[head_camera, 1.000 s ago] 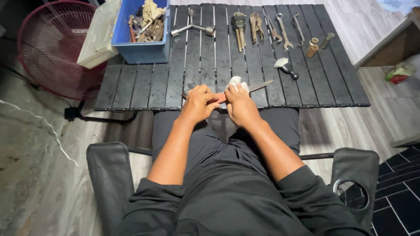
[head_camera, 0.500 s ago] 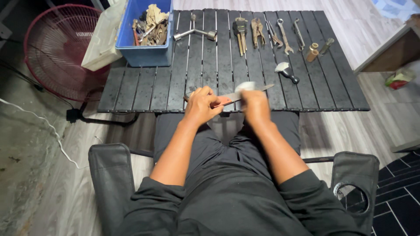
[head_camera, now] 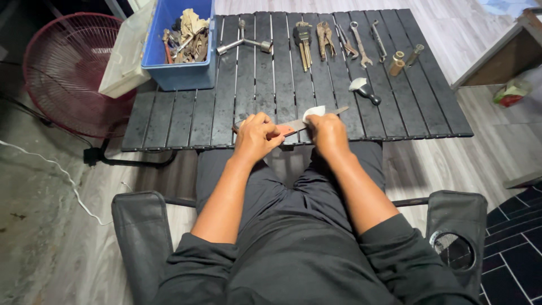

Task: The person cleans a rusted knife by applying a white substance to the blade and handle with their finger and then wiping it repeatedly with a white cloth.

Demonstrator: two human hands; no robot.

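Left hand (head_camera: 255, 135) grips the red handle of a knife (head_camera: 293, 125) at the near edge of the table (head_camera: 169, 116). Right hand (head_camera: 327, 133) pinches a white cloth (head_camera: 314, 113) against the blade.

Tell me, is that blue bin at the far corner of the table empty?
No, the blue bin on the slatted black table is heaped with rusty tools and rags.

Free room & obstacles around the slatted table (head_camera: 169, 121)

Bare slats are lying open L of the hands, below the blue bin (head_camera: 179, 56); tools are lining the table's far edge w/ a scraper (head_camera: 364, 88) mid-right; a red fan (head_camera: 68, 73) is crowding its L side.
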